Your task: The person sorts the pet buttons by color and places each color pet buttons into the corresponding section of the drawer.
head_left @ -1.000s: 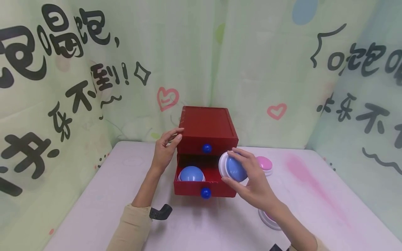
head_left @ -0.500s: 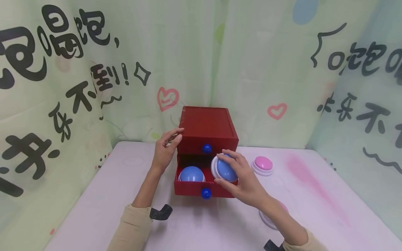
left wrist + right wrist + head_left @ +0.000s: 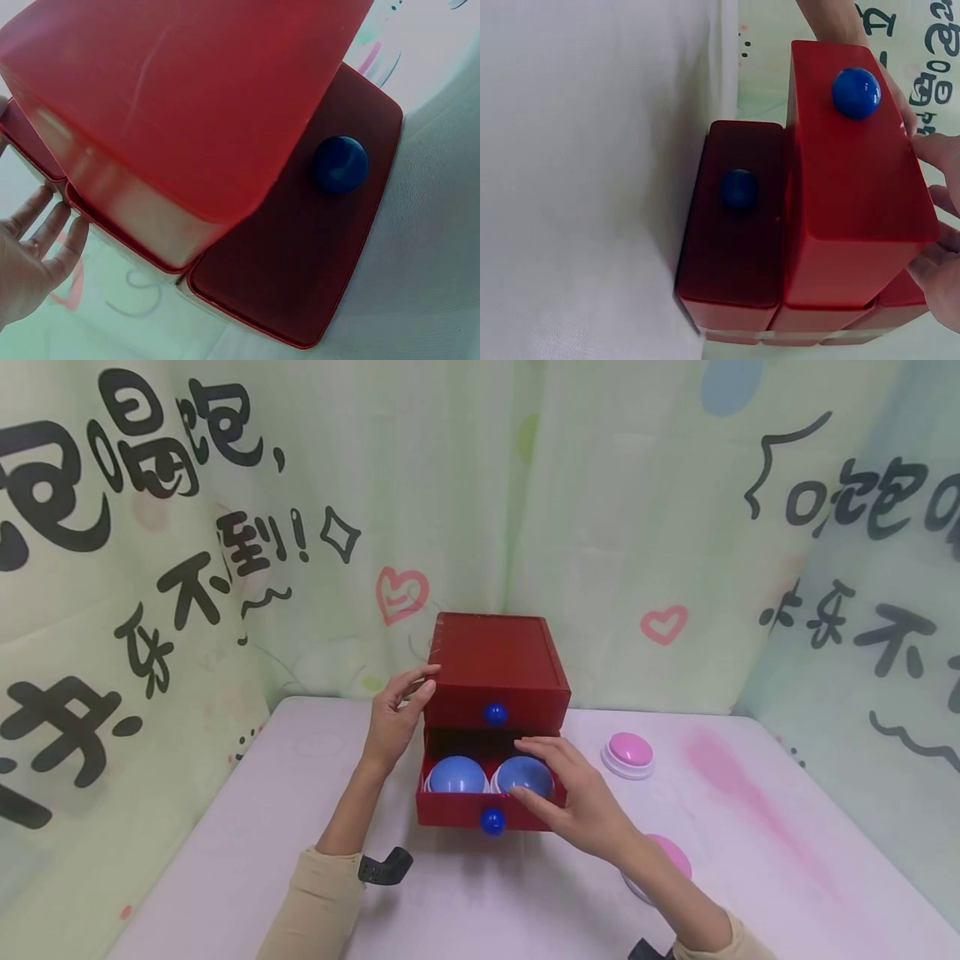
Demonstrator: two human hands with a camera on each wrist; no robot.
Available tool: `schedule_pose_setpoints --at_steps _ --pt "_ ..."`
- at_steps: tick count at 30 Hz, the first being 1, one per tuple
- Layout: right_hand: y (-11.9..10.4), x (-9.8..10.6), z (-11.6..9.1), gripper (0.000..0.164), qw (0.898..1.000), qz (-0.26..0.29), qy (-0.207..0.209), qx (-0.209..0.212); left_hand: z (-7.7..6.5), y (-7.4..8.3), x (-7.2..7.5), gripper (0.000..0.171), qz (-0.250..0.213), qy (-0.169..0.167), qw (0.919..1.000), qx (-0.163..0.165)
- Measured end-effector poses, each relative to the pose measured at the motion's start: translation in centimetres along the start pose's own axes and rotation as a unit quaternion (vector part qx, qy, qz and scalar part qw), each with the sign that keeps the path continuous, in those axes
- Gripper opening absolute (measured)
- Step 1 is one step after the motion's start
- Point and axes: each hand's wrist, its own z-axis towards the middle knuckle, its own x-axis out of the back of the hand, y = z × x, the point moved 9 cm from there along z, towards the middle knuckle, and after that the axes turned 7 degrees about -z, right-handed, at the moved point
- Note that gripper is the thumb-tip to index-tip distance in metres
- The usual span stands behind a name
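Two blue domed push buttons with white bases lie side by side in the pulled-out drawer point(image 3: 453, 812) of a red cabinet point(image 3: 491, 652): the left button point(image 3: 457, 774) and the right button point(image 3: 528, 773). Over the right button is my right hand point(image 3: 585, 797), its fingers and thumb spread around the dome. In the right wrist view, the drawer front hides the buttons and part of the right hand point(image 3: 943, 217). My left hand point(image 3: 393, 718) rests its fingertips against the cabinet's left side, fingers fairly straight. The left wrist view shows that hand point(image 3: 37, 259) beside the cabinet.
A pink push button point(image 3: 630, 750) stands on the white table point(image 3: 300, 777) to the cabinet's right. Another pink button point(image 3: 671, 853) is partly covered by my right forearm. Below the pulled-out drawer is a closed drawer point(image 3: 735, 240) with a blue knob. A printed curtain point(image 3: 585, 527) surrounds the table.
My right hand has moved left and down, taking the blue button into the drawer, where it now lies dome up beside the other. The fingers have spread. My left hand has stayed put.
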Motion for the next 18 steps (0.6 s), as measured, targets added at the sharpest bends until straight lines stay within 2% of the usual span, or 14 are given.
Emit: schedule_pose_setpoints --at_steps 7,14,18 --pt "-0.9 0.2 -0.5 0.063 1.0 0.02 0.001 -0.005 0.0 0.0 -0.1 0.034 -0.011 -0.001 0.9999 -0.001" --pt "-3.3 0.6 -1.5 0.063 0.997 0.02 0.02 0.068 -0.1 0.2 -0.1 0.034 -0.011 0.0 0.9999 -0.002" --pt "-4.2 0.5 -2.1 0.065 0.995 0.024 0.025 0.091 -0.1 0.3 0.0 0.034 -0.012 0.001 0.9999 -0.004"
